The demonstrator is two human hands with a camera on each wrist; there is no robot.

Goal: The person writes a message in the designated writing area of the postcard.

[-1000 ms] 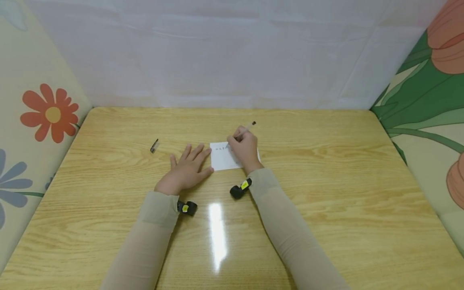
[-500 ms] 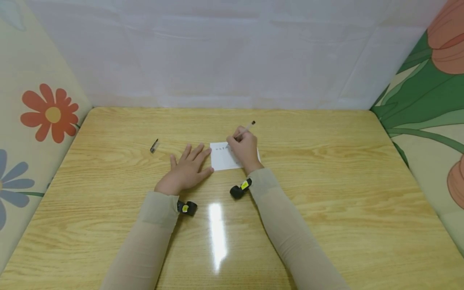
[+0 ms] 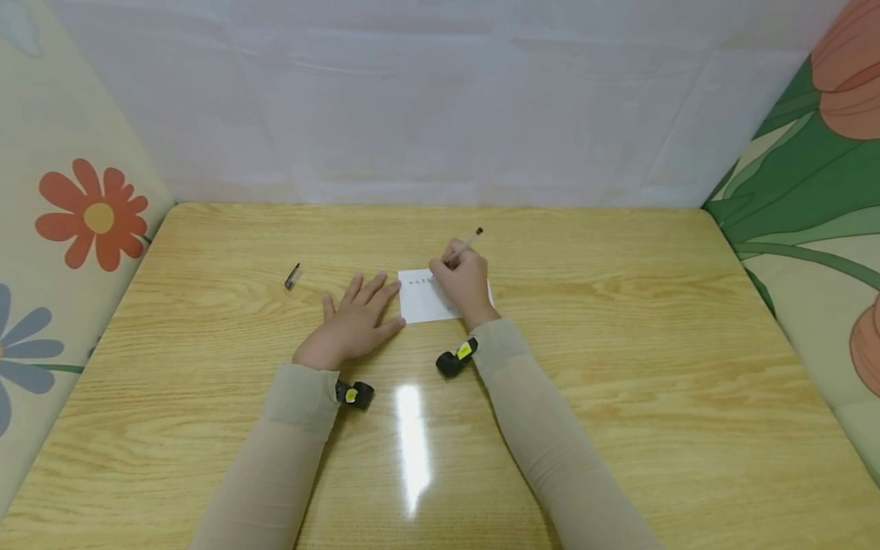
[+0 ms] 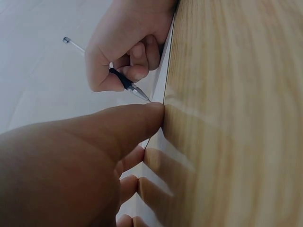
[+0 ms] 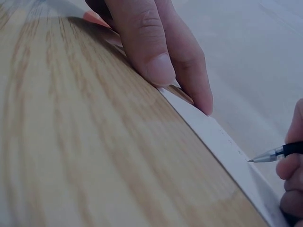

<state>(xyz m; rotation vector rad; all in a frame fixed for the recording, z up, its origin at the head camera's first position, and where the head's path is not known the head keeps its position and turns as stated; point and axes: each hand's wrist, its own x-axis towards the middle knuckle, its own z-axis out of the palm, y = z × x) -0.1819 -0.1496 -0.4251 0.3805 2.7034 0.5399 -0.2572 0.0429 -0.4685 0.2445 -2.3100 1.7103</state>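
My right hand [image 3: 467,283] pinches a pen [image 3: 471,238] with a clear barrel and a dark grip. Its metal tip [image 5: 258,158] is at the white paper [image 3: 426,305], close to a short row of small dark handwritten marks near the upper edge. Part of the sheet is hidden under the right hand. My left hand [image 3: 351,325] lies spread on the table, palm down. In the right wrist view its thumb [image 5: 158,68] and a finger press the paper's edge. Left of that hand lies a pen cap [image 3: 292,276], apart from both hands.
The wooden table [image 3: 619,367] reaches a white sheet-like wall [image 3: 440,107] at the back. Flower-patterned panels [image 3: 41,137] flank it on the left and right. Black wrist cameras [image 3: 356,395] sit at both cuffs. A bright light reflection falls on the table between the forearms.
The pen's top end has shifted slightly left, and the right fingers a touch with it. My left hand, the paper and the pen cap stay in place.
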